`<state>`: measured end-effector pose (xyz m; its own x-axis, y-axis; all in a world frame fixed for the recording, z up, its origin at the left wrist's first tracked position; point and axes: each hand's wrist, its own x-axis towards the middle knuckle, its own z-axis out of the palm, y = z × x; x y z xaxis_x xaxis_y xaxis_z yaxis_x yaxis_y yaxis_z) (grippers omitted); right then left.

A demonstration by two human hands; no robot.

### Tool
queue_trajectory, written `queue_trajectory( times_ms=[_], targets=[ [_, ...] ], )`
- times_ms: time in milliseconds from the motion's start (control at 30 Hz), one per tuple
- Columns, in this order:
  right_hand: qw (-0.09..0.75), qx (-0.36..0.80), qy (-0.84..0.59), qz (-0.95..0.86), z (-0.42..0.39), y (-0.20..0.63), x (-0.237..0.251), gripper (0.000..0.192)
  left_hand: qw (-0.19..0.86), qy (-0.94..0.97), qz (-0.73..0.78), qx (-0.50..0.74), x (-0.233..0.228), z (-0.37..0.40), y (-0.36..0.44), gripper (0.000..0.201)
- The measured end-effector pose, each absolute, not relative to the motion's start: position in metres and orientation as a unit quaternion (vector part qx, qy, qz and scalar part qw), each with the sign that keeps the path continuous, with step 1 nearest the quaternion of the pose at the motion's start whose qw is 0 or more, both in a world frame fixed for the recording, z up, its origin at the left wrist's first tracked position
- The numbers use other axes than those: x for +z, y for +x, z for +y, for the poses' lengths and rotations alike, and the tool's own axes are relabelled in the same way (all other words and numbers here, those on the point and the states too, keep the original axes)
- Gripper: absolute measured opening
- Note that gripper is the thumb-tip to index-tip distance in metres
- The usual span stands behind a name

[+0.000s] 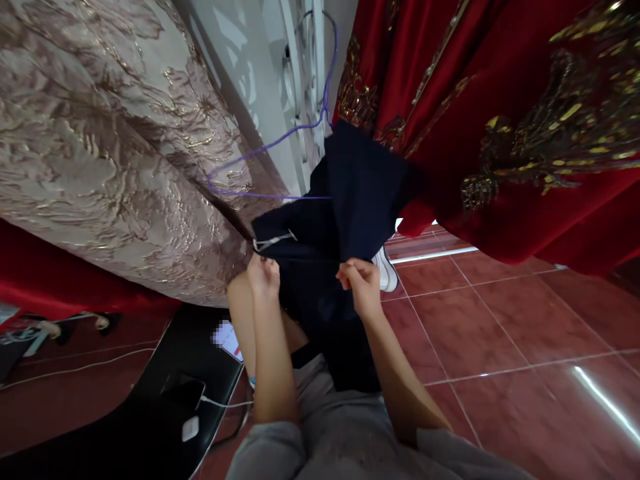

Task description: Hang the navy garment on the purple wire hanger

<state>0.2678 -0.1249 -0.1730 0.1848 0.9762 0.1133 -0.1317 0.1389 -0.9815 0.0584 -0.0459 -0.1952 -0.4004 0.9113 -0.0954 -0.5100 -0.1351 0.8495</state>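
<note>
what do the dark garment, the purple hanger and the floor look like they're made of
Garment: soft matte navy cloth, apparently woven; it drapes in folds. Hanger: thin wire, likely purple plastic-coated, judging by its slim bent outline. Floor: glossy red tiles, probably ceramic; grout lines and light glare.

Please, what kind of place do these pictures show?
Probably a clothing or costume shop or dressing room: a red gold-embroidered garment and beige brocade fabric hang beside a purple wire hanger, above a red tiled floor.

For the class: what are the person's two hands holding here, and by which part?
Both the left hand and right hand pinch folds of the dark navy garment near its middle, below the purple hanger.
</note>
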Motion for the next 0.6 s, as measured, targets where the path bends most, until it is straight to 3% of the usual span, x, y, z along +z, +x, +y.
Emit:
queue_trajectory(
  times_ms=[100, 233, 433, 533, 600],
  targets=[
    [0.618, 0.385, -0.532, -0.433, -0.137, 0.29, -0.185, 0.042, 0.518, 0.243, 0.41, 0.71, -0.203, -0.086, 0.072, 0.025],
    [0.627, 0.322, -0.489, -0.514, -0.139, 0.297, -0.169, 0.019, 0.548, 0.337, 0.359, 0.676, -0.173, -0.112, 0.093, 0.02],
    [0.554, 0.505, -0.334, -0.571, -0.147, 0.267, -0.152, 0.065, 0.387, 0.611, 0.314, 0.615, -0.132, -0.129, 0.137, 0.02],
    [0.477, 0.583, -0.329, -0.569, -0.149, 0.268, -0.153, 0.059, 0.329, 0.641, 0.33, 0.61, -0.131, -0.124, 0.139, 0.022],
    [0.391, 0.61, -0.334, -0.603, -0.148, 0.275, -0.153, 0.044, 0.341, 0.653, 0.344, 0.583, -0.136, -0.116, 0.131, 0.022]
  ],
)
